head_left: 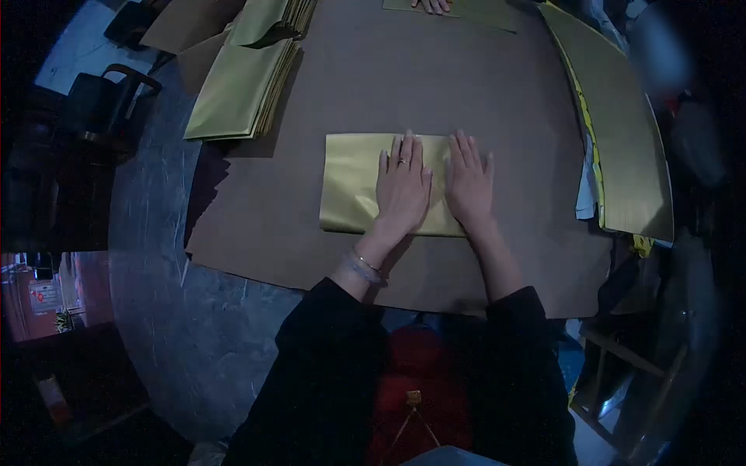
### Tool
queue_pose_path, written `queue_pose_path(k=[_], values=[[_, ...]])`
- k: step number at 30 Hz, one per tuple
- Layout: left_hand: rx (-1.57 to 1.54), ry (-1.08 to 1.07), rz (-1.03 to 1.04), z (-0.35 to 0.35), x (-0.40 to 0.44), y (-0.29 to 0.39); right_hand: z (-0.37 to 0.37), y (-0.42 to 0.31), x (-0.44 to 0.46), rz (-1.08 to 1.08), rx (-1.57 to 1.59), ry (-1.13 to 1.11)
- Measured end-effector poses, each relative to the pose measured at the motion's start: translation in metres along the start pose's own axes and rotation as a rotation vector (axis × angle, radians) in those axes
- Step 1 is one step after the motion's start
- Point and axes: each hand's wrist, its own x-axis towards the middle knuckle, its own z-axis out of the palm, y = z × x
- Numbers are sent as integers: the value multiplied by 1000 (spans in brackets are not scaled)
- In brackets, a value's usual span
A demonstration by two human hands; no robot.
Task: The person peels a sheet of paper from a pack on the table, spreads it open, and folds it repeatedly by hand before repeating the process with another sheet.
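Note:
A folded sheet of shiny gold paper (pixel 346 179) lies flat on the brown table covering in front of me. My left hand (pixel 402 186) rests palm down on its middle, fingers stretched out, with a ring on one finger and bracelets at the wrist. Beside it, my right hand (pixel 469 182) lies flat over the paper's right end, fingers extended and covering that edge. Neither hand grips anything. The underside of the paper and its inner folds are hidden.
Stacks of folded gold paper (pixel 233 89) stand at the table's left. A tall pile of flat gold sheets (pixel 622 132) runs along the right edge. Across the table, another person's hand (pixel 431 6) touches a gold sheet (pixel 474 19). A dark chair (pixel 109 105) is at left.

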Motion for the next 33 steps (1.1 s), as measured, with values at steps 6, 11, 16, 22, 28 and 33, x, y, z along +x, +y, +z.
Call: queue_pose_path(k=[6,11,16,22,28,33], values=[[41,14,-11,9,5,-5,-1,0,-2,3,-7,19],[30,38,-39,4,4,-15,-4,-2,-3,20,-86,-50],[68,92,-77,-3,2,-26,3,2,-4,8,-12,46],[109,118,-160,-12,-4,-48,0,0,-5,23,-32,45],[138,92,-188,-19,-6,-51,0,0,-7,46,-56,22],[124,100,-220,-16,-7,-54,-1,1,-7,60,-90,-1]])
